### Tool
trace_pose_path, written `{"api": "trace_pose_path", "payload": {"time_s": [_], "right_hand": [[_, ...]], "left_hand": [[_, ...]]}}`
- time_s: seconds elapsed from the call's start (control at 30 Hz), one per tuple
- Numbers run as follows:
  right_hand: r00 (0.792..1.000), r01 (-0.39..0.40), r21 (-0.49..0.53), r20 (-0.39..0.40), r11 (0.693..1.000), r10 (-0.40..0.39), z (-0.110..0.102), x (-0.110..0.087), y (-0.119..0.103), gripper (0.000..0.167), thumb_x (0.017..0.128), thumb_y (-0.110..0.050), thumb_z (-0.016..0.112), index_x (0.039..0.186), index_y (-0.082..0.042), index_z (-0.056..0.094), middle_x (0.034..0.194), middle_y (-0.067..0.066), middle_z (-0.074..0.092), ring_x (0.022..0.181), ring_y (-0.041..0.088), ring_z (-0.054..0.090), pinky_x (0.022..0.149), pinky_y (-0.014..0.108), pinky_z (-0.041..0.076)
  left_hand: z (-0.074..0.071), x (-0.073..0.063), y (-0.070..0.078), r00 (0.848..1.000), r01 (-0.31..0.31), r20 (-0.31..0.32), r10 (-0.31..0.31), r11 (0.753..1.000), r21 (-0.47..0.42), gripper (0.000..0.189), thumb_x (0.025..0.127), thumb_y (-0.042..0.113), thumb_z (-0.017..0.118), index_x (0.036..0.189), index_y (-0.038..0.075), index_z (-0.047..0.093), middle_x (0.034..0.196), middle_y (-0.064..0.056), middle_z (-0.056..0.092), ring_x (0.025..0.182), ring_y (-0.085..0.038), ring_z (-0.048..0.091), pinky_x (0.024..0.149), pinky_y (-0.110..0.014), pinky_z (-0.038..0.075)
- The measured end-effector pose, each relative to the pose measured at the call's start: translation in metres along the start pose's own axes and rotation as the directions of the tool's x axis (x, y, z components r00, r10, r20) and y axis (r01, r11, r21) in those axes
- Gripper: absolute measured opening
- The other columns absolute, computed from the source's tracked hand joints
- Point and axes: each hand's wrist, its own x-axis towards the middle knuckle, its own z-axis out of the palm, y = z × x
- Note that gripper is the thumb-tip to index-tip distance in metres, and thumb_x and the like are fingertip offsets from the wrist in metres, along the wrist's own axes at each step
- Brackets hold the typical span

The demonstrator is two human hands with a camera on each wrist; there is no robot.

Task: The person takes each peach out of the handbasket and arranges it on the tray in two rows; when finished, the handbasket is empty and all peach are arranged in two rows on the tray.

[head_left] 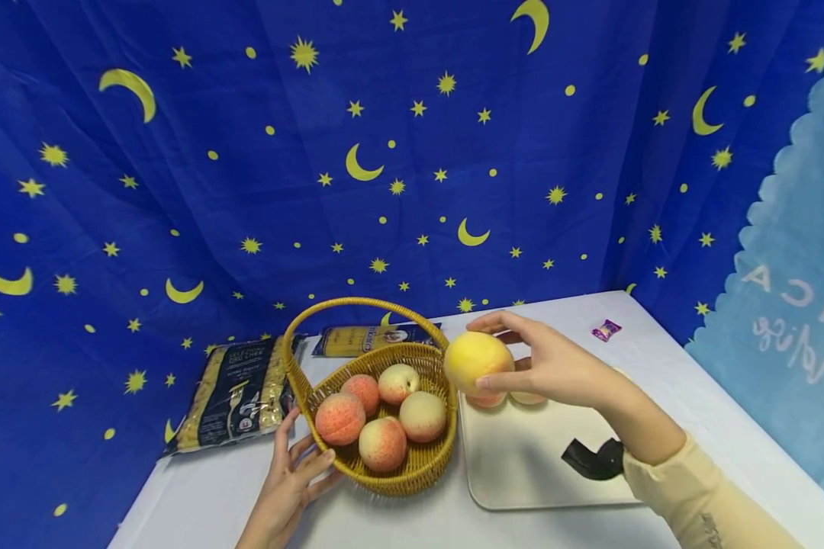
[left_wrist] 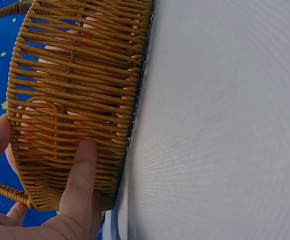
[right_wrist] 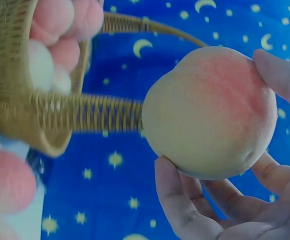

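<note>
My right hand (head_left: 549, 358) holds a yellow peach (head_left: 477, 362) between thumb and fingers, raised beside the wicker basket (head_left: 412, 482); the right wrist view shows a red blush on this peach (right_wrist: 210, 115). Several peaches (head_left: 382, 444) lie inside the basket, whose tall handle (head_left: 357, 303) stands upright. At the basket's left side, my left hand (head_left: 288, 484) touches it with extended fingers. The left wrist view has the thumb at the rim and one straight finger (left_wrist: 80, 185) against the woven wall. Below my right hand, two more peaches (head_left: 486, 400) are partly hidden.
A cream tray (head_left: 522, 476) lies right of the basket, with a black curved piece (head_left: 593, 460) seen over it near the sleeve. Pasta bags (head_left: 240, 393) (head_left: 374, 341) lie left of and behind the basket. A purple-wrapped candy (head_left: 606, 329) sits at the back right, before a blue curtain (head_left: 412, 191).
</note>
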Motion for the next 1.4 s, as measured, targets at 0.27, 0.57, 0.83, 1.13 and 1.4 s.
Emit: {"api": "trace_pose_path", "payload": {"time_s": [0.27, 0.57, 0.83, 1.13, 1.4], "right_hand": [[0.993, -0.068, -0.083, -0.101, 0.994, 0.059, -0.035, -0.02, 0.022, 0.065, 0.091, -0.029, 0.088, 0.148, -0.016, 0.058, 0.148, 0.009, 0.061, 0.132, 0.035, 0.058, 0.1, 0.041, 0.063], [0.97, -0.166, -0.207, -0.209, 0.964, 0.122, -0.061, -0.033, 0.06, 0.067, 0.094, -0.032, 0.085, 0.15, -0.011, 0.056, 0.144, 0.015, 0.064, 0.131, 0.041, 0.058, 0.095, 0.038, 0.062], [0.949, -0.233, -0.257, -0.271, 0.938, 0.162, -0.071, -0.041, 0.091, 0.067, 0.093, -0.034, 0.085, 0.147, -0.006, 0.056, 0.141, 0.02, 0.065, 0.125, 0.04, 0.058, 0.098, 0.044, 0.049], [0.935, -0.292, -0.218, -0.27, 0.931, 0.23, -0.076, -0.046, 0.122, 0.07, 0.096, -0.032, 0.083, 0.151, -0.001, 0.052, 0.146, 0.028, 0.06, 0.132, 0.053, 0.055, 0.107, 0.072, 0.05], [0.928, -0.323, -0.193, -0.257, 0.926, 0.27, -0.076, -0.05, 0.15, 0.069, 0.098, -0.028, 0.08, 0.151, 0.004, 0.05, 0.148, 0.032, 0.057, 0.13, 0.054, 0.056, 0.104, 0.069, 0.052]], "left_hand": [[0.0, 0.001, 0.0, 1.0, 0.006, -0.007, -0.006, 1.0, 0.009, 0.109, 0.102, 0.016, 0.073, 0.169, 0.043, -0.009, 0.17, -0.032, 0.018, 0.153, -0.046, 0.039, 0.107, -0.053, 0.062], [0.0, -0.001, -0.001, 1.0, -0.011, 0.005, 0.011, 1.0, 0.016, 0.11, 0.102, 0.017, 0.074, 0.169, 0.043, -0.01, 0.17, -0.033, 0.017, 0.155, -0.049, 0.035, 0.107, -0.054, 0.062], [0.0, 0.0, -0.001, 1.0, -0.012, 0.005, 0.012, 1.0, 0.024, 0.11, 0.102, 0.017, 0.073, 0.169, 0.043, -0.01, 0.17, -0.032, 0.018, 0.155, -0.048, 0.035, 0.107, -0.054, 0.062], [0.0, 0.001, 0.0, 1.0, 0.0, -0.003, 0.0, 1.0, 0.019, 0.11, 0.102, 0.017, 0.074, 0.169, 0.043, -0.009, 0.17, -0.032, 0.018, 0.155, -0.048, 0.035, 0.107, -0.053, 0.062], [-0.001, 0.0, -0.001, 1.0, -0.009, -0.001, 0.009, 1.0, 0.022, 0.109, 0.101, 0.016, 0.074, 0.169, 0.042, -0.006, 0.17, -0.031, 0.019, 0.152, -0.044, 0.04, 0.107, -0.052, 0.062]]}}
